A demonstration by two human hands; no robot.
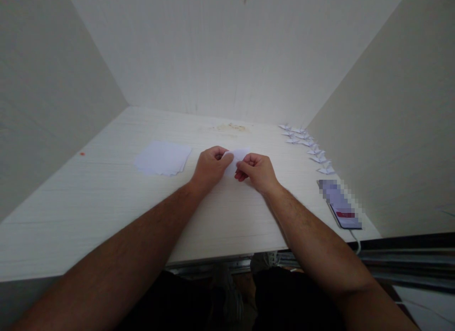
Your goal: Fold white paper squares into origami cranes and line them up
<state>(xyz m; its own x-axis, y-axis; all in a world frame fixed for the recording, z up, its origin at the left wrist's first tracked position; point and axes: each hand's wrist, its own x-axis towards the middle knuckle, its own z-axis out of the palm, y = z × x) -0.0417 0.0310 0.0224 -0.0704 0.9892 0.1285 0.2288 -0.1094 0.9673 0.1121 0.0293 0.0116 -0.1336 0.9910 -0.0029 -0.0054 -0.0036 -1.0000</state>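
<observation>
A small white sheet of paper (232,170) is between my two hands, just above the middle of the table. My left hand (212,166) pinches its left side, the thumb lying on top. On the other side, my right hand (256,170) is closed on the paper's right edge with thumb and fingertips. Part of the sheet is hidden by my fingers, so its exact fold cannot be made out. To the left lies a loose stack of white paper sheets (161,158), nearest to my left hand.
Several folded white paper cranes (313,151) stand in rows along the right wall. A phone (339,205) with a cable lies at the table's right edge. Walls rise on three sides of the white table (106,203). A brownish stain (231,127) marks the back.
</observation>
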